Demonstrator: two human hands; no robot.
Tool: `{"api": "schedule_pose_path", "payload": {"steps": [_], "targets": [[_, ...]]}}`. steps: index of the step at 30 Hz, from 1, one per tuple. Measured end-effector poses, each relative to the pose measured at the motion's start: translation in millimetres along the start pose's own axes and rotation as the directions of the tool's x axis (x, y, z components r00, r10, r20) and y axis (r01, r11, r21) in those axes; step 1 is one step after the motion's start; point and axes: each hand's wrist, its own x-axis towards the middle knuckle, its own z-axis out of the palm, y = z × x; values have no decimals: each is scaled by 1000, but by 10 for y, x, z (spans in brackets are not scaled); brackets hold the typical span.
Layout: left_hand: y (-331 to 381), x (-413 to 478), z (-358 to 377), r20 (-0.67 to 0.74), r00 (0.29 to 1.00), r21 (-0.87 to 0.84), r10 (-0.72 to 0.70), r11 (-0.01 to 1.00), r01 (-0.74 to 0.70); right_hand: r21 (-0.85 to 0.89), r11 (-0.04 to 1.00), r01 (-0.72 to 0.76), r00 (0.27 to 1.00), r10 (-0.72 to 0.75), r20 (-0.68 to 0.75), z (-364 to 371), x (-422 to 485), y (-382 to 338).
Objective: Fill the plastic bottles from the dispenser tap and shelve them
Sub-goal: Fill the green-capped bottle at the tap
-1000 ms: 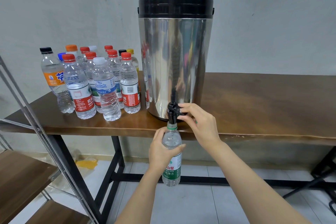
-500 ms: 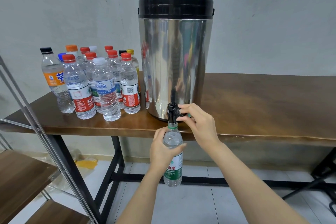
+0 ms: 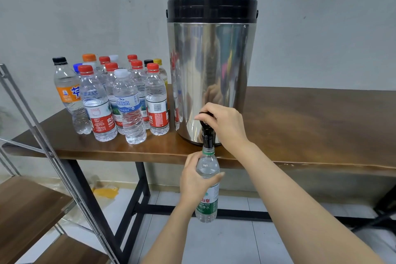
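Left hand (image 3: 194, 178): wrapped round the shoulder of the green-label bottle (image 3: 209, 203), carried below the desk (image 3: 310, 124) edge.
Bottle axis: upright, open mouth at 12 o'clock, right at the tap (image 3: 207, 139) spout.
Right hand (image 3: 225, 124): fingers curled over the tap lever.
Dispenser (image 3: 212, 70): directly behind the tap.
Shelf (image 3: 27, 206): 8 o'clock of the bottle, nearer the gripping hand's side.

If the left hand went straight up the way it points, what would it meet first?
Likely the tap spout: the green-label bottle in the grip of the left hand has its mouth right under it. Whether the hand clears the table edge is unclear.
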Motion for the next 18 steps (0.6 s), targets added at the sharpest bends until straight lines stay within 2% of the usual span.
{"api": "schedule_pose_path", "payload": {"steps": [2,6,8,10,11,13,15,18], "targets": [[5,5,-8,-1,1000,2,11,1000,-11,65,995,-82,997,83,-5,21,-25,-1],[8,-16,-12,-18,1000,8,19,1000,-18,272,927,-257,966,241,92,-67,-154,82],[15,-30,-5,-31,999,4,20,1000,-20,296,897,-327,941,336,22,-120,-298,250],[26,-54,-2,-43,999,17,16,1000,-15,198,892,-405,904,423,-54,-166,-485,487],[29,-71,-2,-46,999,23,20,1000,-18,119,880,-459,883,467,-41,-187,-572,599],[30,-111,-2,-48,998,39,39,999,-37,-73,841,-536,835,541,103,-209,-726,780],[18,-158,-3,-48,997,69,56,996,-52,-236,815,-529,775,578,255,-205,-819,856],[-10,-240,-20,-62,997,79,55,996,-50,-307,832,-462,760,549,346,-164,-855,846]]}}
